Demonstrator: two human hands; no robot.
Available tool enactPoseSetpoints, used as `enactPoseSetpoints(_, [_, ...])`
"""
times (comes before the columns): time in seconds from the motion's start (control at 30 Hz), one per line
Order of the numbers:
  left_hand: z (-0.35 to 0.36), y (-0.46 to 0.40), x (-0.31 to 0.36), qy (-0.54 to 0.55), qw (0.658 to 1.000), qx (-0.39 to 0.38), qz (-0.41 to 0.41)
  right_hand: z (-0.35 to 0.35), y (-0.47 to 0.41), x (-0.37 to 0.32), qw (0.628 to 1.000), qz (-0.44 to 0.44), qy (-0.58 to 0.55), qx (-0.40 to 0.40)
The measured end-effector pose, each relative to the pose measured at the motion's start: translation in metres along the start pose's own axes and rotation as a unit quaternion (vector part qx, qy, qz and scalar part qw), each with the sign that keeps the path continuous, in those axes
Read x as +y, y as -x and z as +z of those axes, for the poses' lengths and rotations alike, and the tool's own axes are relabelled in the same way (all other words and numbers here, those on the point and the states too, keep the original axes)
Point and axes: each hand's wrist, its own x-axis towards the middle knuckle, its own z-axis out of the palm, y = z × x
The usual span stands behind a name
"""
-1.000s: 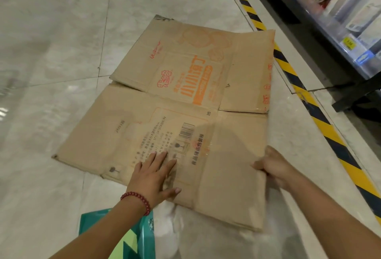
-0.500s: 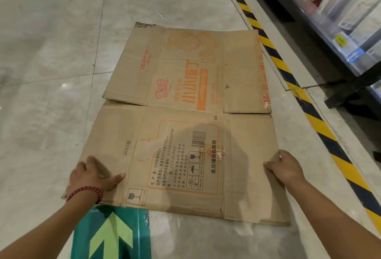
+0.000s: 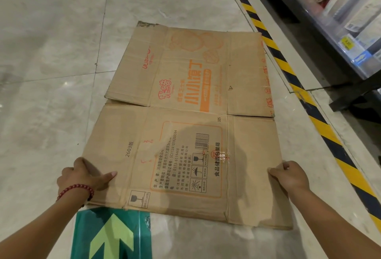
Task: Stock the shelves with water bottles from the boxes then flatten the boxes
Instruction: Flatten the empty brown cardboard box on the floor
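A pale tiled floor (image 3: 51, 56) runs beside a shelf (image 3: 340, 38). The flattened box (image 3: 185, 155) is laid on it, gripped at opposite near edges by the left hand (image 3: 82, 176) and right hand (image 3: 290, 176), probably so it can be lifted or squared evenly.

Two bare forearms coming in from near edge, no sleeves in shot on either side. Left hand (image 3: 82, 176): bracelet (image 3: 76, 190) round wrist, single strand of small round dark-red beads, kinda glossy. Thumbnail short, pale, no polish. Right hand (image 3: 292, 176): plain, no rings, no watch, no band. No gloves on either.
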Motion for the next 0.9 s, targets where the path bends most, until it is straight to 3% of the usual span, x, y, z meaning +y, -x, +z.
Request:
enactPoseSetpoints(0.13, [-0.006, 0.003, -0.001, -0.033, 0.999, 0.028, -0.010, 0.000, 0.002, -0.009, 0.996, -0.032, 0.067, 0.049])
enactPoseSetpoints(0.3, [-0.007, 0.013, -0.007, -0.006, 0.996, 0.081, -0.028, 0.003, 0.009, -0.042, 0.990, -0.107, 0.062, 0.073])
enactPoseSetpoints(0.5, [-0.016, 0.012, -0.034, 0.035, 0.989, 0.102, -0.102, 0.005, 0.013, -0.086, 0.976, -0.207, -0.004, -0.075])
enactPoseSetpoints(0.63, [-0.013, 0.016, -0.043, 0.047, 0.987, 0.090, -0.124, 0.006, 0.009, -0.084, 0.986, -0.161, 0.008, -0.034])
enactPoseSetpoints(0.9, [-0.015, 0.013, -0.028, 0.057, 0.989, 0.109, -0.084, 0.009, 0.002, -0.058, 0.993, -0.110, 0.027, 0.038])
